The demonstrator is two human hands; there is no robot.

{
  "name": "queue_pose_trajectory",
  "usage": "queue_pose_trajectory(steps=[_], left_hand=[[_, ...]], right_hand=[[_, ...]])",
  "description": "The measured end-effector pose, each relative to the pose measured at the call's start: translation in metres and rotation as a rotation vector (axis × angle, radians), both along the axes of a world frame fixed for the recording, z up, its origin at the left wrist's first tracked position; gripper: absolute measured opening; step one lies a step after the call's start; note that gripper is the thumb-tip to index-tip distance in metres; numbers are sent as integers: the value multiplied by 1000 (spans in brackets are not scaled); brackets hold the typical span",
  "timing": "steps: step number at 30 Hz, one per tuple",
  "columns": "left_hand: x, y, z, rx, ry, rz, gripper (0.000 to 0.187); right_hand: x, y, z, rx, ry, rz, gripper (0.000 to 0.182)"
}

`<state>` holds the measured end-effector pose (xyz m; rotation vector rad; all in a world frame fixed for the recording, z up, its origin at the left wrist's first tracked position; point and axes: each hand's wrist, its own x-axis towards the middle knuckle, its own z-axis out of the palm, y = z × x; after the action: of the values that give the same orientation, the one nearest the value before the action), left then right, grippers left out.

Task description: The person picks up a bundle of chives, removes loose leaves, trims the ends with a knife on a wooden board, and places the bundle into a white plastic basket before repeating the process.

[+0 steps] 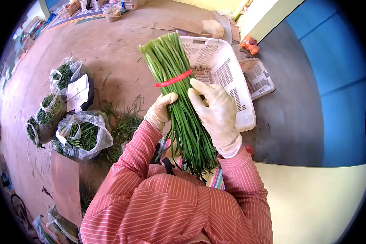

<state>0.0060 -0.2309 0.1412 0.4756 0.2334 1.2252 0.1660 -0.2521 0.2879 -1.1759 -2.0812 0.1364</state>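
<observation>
The head view looks down on a bare concrete floor (110, 53), dusty and strewn with loose green stalks, with a blue wall (341, 81) at the right and a pale yellow surface (313, 203) below it. Far off at the top lie a mat, a small basket and some boxes, too small to read clearly.

In the middle, a person in a red-striped shirt holds up a bundle of long green stalks (179, 93), chive-like, bound near its upper end by a red band (174, 78). The bundle slants from the top of the view down toward the person's lap, where its thin ends fan out. The left hand (160, 112), in a pale glove, wraps round the bundle's left side with its fingers closed on the stalks. The right hand (217, 114), gloved likewise, lies against the right side with the fingers (201, 87) fairly straight, pressing the stalks rather than clenched round them.

Behind the bundle stands a white plastic crate (232, 81); as far as can be seen, nothing lies in it. A second, smaller crate (260, 79) lies just beside it.

At the left, several clear plastic bags of greens (83, 136) sit close together, and a loose heap of stalks (124, 126) lies between them and the person. Judging by this, one bundle is already tied, while the loose heap is not yet bundled.
</observation>
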Motion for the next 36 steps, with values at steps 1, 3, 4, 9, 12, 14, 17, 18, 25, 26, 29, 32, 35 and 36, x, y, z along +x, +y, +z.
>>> queue_pose_trajectory(steps=[1, 3, 4, 9, 12, 14, 17, 18, 25, 26, 29, 32, 35, 36], left_hand=[[2, -1, 3, -2, 15, 1, 59], [7, -4, 12, -6, 27, -3, 58], [8, -4, 18, -17, 80, 23, 62], [11, 5, 17, -190, 133, 31, 67], [6, 22, 11, -194, 20, 131, 67], [-8, 40, -5, -265, -132, 171, 74], [-27, 47, -12, -220, -156, 375, 70], [-35, 51, -17, -205, -179, 445, 67], [-86, 30, -37, -260, -134, 764, 64], [-88, 27, -34, -251, -132, 773, 64], [-90, 17, -30, -273, -168, 801, 58], [-104, 15, -51, -212, -173, 796, 61], [-106, 6, -49, -201, -131, 836, 64], [-104, 1, -44, -197, -126, 842, 63]], right_hand=[[-3, 5, -3, -44, 7, -40, 17], [-6, 15, 1, 25, -44, -26, 15], [-7, 18, 4, 92, -96, -7, 12], [12, 44, -15, -199, 381, 133, 11], [58, 50, 6, -153, 424, -109, 15], [105, 51, 1, -154, 403, -167, 19], [134, 16, 17, -343, 581, -377, 27], [143, 6, 20, -344, 548, -455, 28], [206, -51, -42, -320, 522, -566, 31], [208, -54, -46, -368, 586, -591, 31], [215, -47, -58, -449, 665, -586, 31], [219, -31, -70, -469, 635, -489, 32], [182, -18, -48, -498, 570, -342, 36], [168, -12, -38, -536, 540, -275, 39]])
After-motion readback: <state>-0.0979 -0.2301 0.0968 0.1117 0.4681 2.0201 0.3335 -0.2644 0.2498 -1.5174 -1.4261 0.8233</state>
